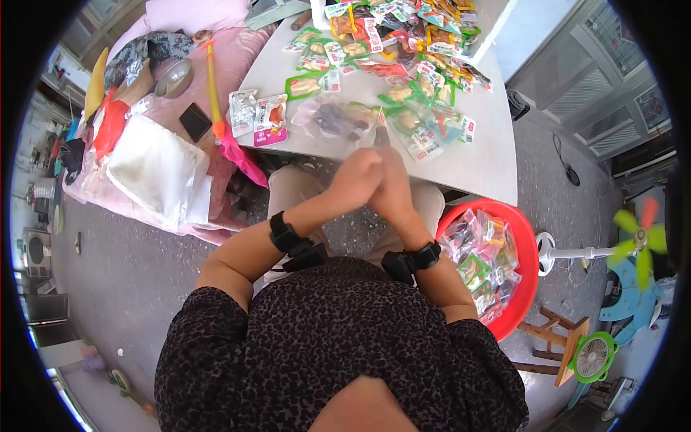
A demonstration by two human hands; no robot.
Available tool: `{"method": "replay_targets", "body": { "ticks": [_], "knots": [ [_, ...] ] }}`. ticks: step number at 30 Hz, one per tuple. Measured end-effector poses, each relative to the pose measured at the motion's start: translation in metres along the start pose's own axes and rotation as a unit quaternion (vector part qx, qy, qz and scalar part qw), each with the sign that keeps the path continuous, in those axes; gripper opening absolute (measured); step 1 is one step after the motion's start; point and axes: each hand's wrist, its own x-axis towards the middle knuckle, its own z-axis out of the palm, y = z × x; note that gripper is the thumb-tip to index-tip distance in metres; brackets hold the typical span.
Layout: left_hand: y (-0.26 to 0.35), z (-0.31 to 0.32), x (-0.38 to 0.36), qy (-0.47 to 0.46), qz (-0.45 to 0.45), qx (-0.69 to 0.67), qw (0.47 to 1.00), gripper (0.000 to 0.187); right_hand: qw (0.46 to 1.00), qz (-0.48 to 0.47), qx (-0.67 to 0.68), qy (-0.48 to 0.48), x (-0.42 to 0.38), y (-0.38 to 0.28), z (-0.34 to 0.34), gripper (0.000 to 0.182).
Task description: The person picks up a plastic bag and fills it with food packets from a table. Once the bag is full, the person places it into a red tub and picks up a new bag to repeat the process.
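Observation:
My left hand (358,176) and my right hand (394,186) are pressed together at the table's near edge, fingers closed. A narrow, greyish pointed piece with a bit of red (381,128) sticks out beyond the fingers; I cannot tell what it is. Just past it lies a clear plastic bag (338,121) with dark contents. Right of the hands are clear and green food packets (409,119) and a white-labelled packet (423,146). To the left sit a silver packet (243,111) and a red-and-purple snack packet (271,119).
A heap of colourful sealed snack packets (410,36) covers the far part of the white table (475,169). Beside my right leg stands a red tub (529,266) full of packets. On the left, a pink-covered bed (155,194) holds a phone (195,122) and a folded umbrella (241,158).

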Motion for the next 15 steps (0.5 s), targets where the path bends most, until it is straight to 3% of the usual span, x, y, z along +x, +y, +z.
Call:
{"method": "replay_targets", "body": {
  "ticks": [1,5,6,7,8,10,13,15],
  "knots": [
    [0.004,0.009,-0.003,0.014,0.053,0.040,0.998,0.011,0.999,0.034,0.009,-0.001,-0.008,0.006,0.000,0.049],
    [0.018,0.017,0.008,-0.117,0.078,0.001,0.990,0.012,0.991,0.114,0.037,0.063,-0.014,0.004,-0.020,0.032],
    [0.019,0.019,0.008,-0.085,0.093,-0.012,0.992,0.013,0.986,0.142,0.042,0.079,-0.015,0.006,-0.026,0.030],
    [0.019,0.021,0.008,-0.054,0.108,-0.024,0.992,0.014,0.987,0.086,0.000,0.138,-0.018,0.021,-0.024,0.022],
    [0.019,0.022,0.008,-0.023,0.123,-0.036,0.991,0.016,0.970,0.157,0.094,0.161,-0.021,0.034,-0.027,0.021],
    [0.007,0.017,0.020,0.039,0.155,0.078,0.984,0.021,0.893,0.290,0.278,0.202,-0.022,0.044,-0.035,0.018],
    [-0.018,0.005,0.037,0.077,0.164,0.233,0.955,0.031,0.783,0.388,0.430,0.227,-0.019,0.055,-0.048,0.016],
    [-0.035,0.001,0.045,0.080,0.167,0.316,0.931,0.036,0.743,0.407,0.483,0.220,-0.025,0.066,-0.049,0.015]
  ]
}}
